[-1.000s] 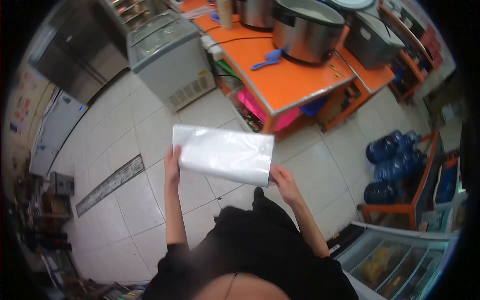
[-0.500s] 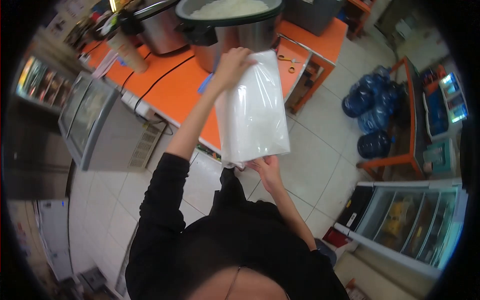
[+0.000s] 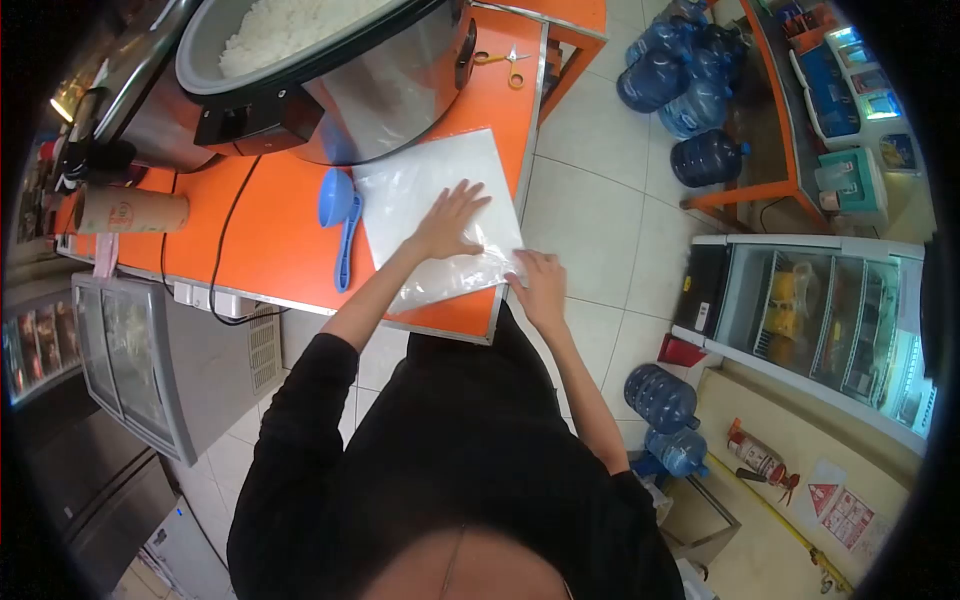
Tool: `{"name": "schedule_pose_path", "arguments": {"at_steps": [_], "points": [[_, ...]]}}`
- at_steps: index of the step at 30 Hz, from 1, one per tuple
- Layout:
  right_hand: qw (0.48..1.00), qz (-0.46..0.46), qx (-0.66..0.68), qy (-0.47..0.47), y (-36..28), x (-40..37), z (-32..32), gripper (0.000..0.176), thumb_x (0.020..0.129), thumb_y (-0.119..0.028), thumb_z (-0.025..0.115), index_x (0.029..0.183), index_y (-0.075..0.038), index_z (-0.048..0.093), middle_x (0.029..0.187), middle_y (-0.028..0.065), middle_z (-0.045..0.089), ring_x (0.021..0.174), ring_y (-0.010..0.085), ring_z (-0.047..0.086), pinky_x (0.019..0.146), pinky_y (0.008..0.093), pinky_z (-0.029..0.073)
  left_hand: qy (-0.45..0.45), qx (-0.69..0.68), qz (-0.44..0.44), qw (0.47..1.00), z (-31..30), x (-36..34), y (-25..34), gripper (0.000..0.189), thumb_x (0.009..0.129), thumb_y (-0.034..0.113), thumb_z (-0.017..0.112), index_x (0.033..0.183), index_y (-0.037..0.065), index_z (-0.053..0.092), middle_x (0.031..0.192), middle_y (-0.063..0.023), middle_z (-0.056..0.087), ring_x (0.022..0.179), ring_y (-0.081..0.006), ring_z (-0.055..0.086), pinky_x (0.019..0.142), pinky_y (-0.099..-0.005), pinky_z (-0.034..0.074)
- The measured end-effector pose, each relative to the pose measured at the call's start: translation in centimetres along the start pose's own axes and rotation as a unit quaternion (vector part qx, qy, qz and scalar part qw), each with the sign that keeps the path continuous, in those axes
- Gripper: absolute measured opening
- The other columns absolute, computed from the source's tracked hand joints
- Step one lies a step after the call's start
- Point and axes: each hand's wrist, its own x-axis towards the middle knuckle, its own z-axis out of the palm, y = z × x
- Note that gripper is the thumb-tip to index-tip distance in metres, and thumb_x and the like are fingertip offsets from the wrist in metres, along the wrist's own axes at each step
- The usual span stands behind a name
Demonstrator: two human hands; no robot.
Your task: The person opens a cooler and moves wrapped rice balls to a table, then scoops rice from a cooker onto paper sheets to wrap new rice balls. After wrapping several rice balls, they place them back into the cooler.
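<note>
A flat pack of white sheets in glossy clear plastic [image 3: 430,190] lies on the orange tabletop, close to its front corner. My left hand [image 3: 450,222] rests flat on top of the pack, fingers spread. At the pack's near right edge, my right hand [image 3: 541,290] has its thumb and fingers closed on the plastic. Left of the pack lies a blue scoop [image 3: 343,225] with a round bowl and long handle. Yellow-handled scissors [image 3: 508,64] sit open beyond the pack, near the table's right edge.
A large cooker of white rice [image 3: 380,95] stands just behind the pack. A brown paper cup [image 3: 132,210] lies on its side at left, near a black cord [image 3: 226,225]. Blue water bottles [image 3: 690,105] stand on the floor beyond a glass-door fridge [image 3: 820,330].
The pack has gone from being held up in both hands to lying on the table. My left hand has opened flat onto it. My view has shifted closer to the table.
</note>
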Motion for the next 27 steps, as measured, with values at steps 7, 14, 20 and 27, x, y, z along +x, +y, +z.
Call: {"name": "schedule_pose_path", "arguments": {"at_steps": [7,14,20,27], "points": [[0.991,0.004,-0.040,-0.125,-0.9,1.2,3.0,0.011,0.072,-0.014,0.063,0.080,-0.007,0.062,0.082,0.0056,0.060,0.085,0.0223,0.049,0.078,0.0378,0.033,0.007,0.030,-0.117,0.993,-0.2,-1.3,0.6,0.095,0.057,0.057,0.066,0.132,0.015,0.027,0.144,-0.0024,0.013,0.134,-0.0231,0.001,0.101,-0.0611,-0.001],[0.963,0.133,-0.067,-0.223,-1.2,3.3,3.8,0.022,0.071,-0.022,0.066,0.072,-0.001,0.064,0.075,0.0124,0.063,0.075,0.0293,0.058,0.063,0.0381,0.043,0.037,0.023,-0.164,0.986,1.1,-0.9,1.7,0.105,0.049,0.064,0.067,0.132,0.013,0.028,0.144,-0.0012,0.010,0.134,-0.0231,-0.003,0.096,-0.0668,-0.006],[0.929,0.239,0.125,-0.251,0.7,2.8,3.6,0.023,0.068,-0.029,0.070,0.073,-0.007,0.067,0.071,0.0099,0.064,0.069,0.0245,0.059,0.069,0.0433,0.037,-0.038,0.033,-0.103,0.993,0.1,-1.4,0.5,0.114,0.041,0.066,0.069,0.133,0.012,0.027,0.145,-0.0044,0.005,0.134,-0.0257,-0.007,0.093,-0.0699,-0.006],[0.941,0.256,0.110,-0.192,0.2,1.8,3.8,0.022,0.068,-0.032,0.070,0.072,-0.011,0.068,0.066,0.0059,0.062,0.077,0.0224,0.054,0.070,0.0376,0.028,0.032,0.064,-0.138,0.988,1.0,-1.2,2.2,0.120,0.038,0.071,0.066,0.133,0.010,0.027,0.145,-0.0052,0.006,0.134,-0.0263,-0.005,0.092,-0.0712,-0.004]]}}
